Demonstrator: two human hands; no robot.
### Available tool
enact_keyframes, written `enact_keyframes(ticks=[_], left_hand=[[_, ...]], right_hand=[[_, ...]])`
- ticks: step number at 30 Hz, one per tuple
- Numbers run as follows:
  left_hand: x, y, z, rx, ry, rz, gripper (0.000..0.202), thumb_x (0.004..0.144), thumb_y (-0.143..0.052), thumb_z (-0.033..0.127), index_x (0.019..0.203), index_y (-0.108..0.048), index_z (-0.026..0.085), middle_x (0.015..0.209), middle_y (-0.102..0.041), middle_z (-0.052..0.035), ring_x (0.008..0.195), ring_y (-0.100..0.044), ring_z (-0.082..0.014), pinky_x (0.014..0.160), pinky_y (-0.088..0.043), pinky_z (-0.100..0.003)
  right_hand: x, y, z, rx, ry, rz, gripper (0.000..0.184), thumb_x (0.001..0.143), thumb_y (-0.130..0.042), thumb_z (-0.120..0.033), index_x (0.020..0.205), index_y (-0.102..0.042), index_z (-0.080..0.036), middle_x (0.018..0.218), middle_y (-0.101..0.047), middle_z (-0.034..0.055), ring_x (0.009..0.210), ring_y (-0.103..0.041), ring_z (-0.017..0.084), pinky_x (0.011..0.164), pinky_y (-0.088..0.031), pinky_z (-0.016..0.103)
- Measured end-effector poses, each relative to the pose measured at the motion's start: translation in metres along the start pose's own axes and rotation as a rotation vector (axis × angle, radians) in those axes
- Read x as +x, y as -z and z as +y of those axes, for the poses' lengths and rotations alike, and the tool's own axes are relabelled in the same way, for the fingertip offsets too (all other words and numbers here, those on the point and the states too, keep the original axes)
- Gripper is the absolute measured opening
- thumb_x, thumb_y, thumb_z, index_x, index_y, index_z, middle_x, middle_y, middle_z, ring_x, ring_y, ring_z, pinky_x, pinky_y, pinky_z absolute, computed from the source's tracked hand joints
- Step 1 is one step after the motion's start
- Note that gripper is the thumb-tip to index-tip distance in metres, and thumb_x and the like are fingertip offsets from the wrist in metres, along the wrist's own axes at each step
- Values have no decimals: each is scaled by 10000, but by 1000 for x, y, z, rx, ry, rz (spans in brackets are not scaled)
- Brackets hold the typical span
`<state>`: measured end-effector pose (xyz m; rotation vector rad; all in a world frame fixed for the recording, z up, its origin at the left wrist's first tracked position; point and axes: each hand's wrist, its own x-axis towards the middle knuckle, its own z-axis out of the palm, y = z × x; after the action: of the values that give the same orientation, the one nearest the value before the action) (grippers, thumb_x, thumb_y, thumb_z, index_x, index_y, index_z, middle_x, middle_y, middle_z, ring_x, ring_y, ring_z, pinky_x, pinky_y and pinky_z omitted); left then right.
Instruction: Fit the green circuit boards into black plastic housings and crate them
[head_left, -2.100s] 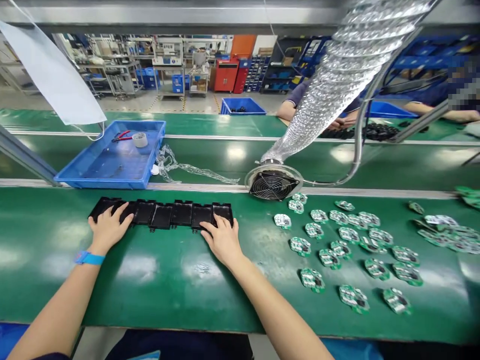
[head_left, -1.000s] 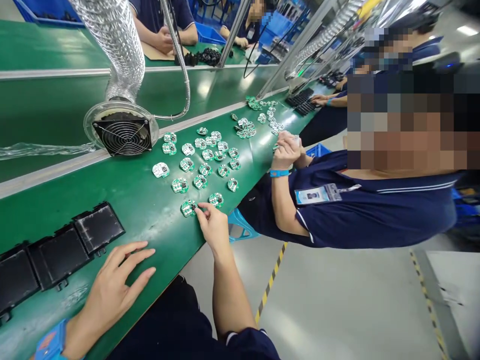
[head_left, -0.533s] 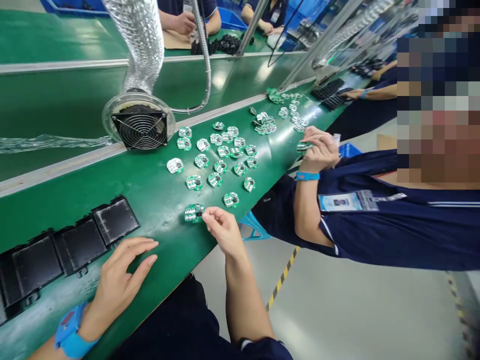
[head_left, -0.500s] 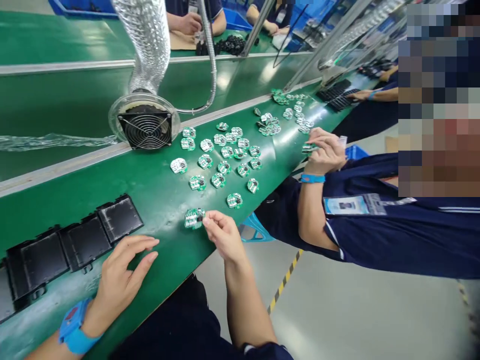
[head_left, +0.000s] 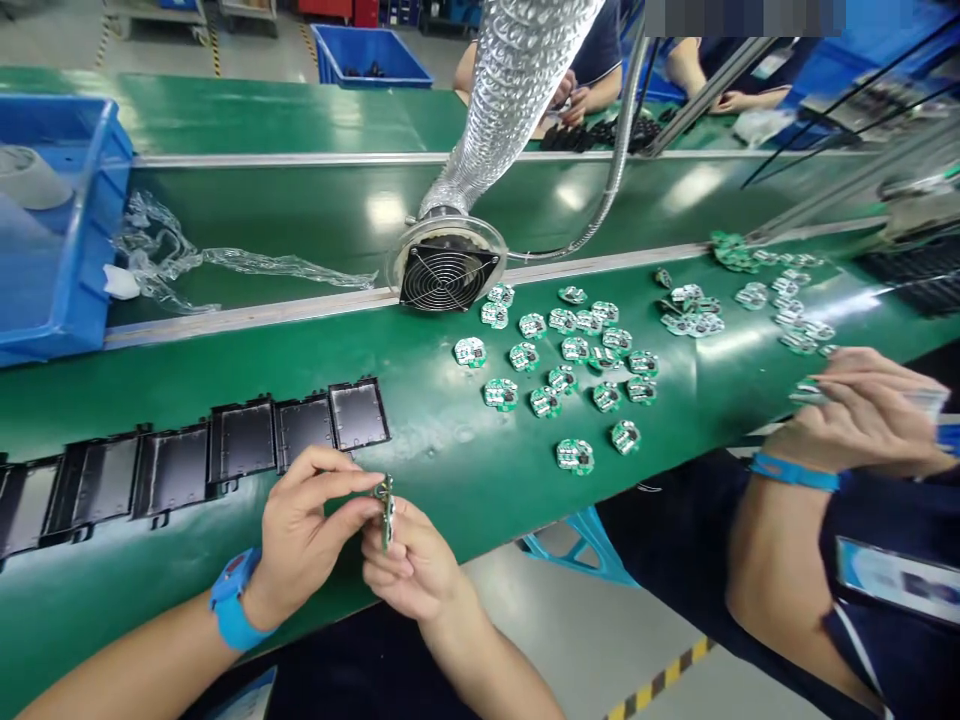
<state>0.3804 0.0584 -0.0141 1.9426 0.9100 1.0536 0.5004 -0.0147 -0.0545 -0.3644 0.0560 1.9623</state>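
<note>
Blue tray (head_left: 88,245) cut off left, right-edge badge (head_left: 904,580) blurred, circuit board (head_left: 388,512) partly covered

Bare left hand (head_left: 304,520) is low, just left of centre, thumb and forefinger pinching, left forearm (head_left: 142,650) angling in from the lower left. Bare right hand (head_left: 420,565)'s right beside it, fingers (head_left: 390,565) curled, right forearm (head_left: 495,655) running off the bottom edge.

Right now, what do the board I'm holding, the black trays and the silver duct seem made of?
Held board: probably circuit laminate with metal parts, judging by greenish edge and shiny bits; it's nearly edge-on, so finish is unclear.
Black trays: likely molded plastic, slightly glossy, with thin rims and small tabs.
Silver duct: apparently metallic foil, bright and crinkled.
</note>
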Motion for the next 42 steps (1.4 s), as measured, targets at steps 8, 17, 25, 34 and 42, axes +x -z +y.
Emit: enact_keyframes(ticks=[8, 17, 25, 34, 42], left_hand=[[57, 33, -11, 445, -108, -47, 119, 880, -739, 313, 985, -775, 273, 874, -675, 5, 804, -613, -133, 746, -500, -287], [99, 4, -34, 971, -106, -432, 171, 893, -675, 354, 835, -789, 240, 806, -693, -34, 797, -519, -233, 679, -307, -381], [103, -5, -46, 981, -77, -497, 151, 887, -683, 339, 816, -776, 243, 790, -690, -25, 780, -509, -251, 673, -292, -390], [102, -10, -51, 978, -99, -504, 131, 885, -700, 346, 826, -763, 248, 787, -686, -12, 765, -492, -248, 667, -297, -383], [95, -2, -43, 976, -109, -513, 241, 906, -684, 436, 952, -737, 206, 755, -688, -19, 786, -532, -256, 689, -305, -391]], right_hand=[[0, 6, 3, -448, 348, 297, 408, 866, -734, -570, 1013, -741, -190, 504, -422, -87, 420, -256, 38, 426, -200, 194], [-26, 34, -10, -1002, 695, 482, 148, 951, -634, -302, 923, -754, -219, 567, -554, -39, 466, -477, 78, 438, -351, 190], [-30, 38, -11, -1073, 718, 454, 134, 937, -621, -208, 966, -741, -259, 601, -585, -37, 514, -538, 89, 489, -413, 196], [-32, 37, -17, -1118, 731, 409, 158, 926, -611, -181, 1002, -714, -274, 602, -592, -44, 494, -535, 87, 488, -417, 199], [-33, 38, -14, -1145, 731, 412, 162, 936, -595, -178, 1008, -700, -278, 599, -581, -52, 494, -533, 90, 485, -418, 202]])
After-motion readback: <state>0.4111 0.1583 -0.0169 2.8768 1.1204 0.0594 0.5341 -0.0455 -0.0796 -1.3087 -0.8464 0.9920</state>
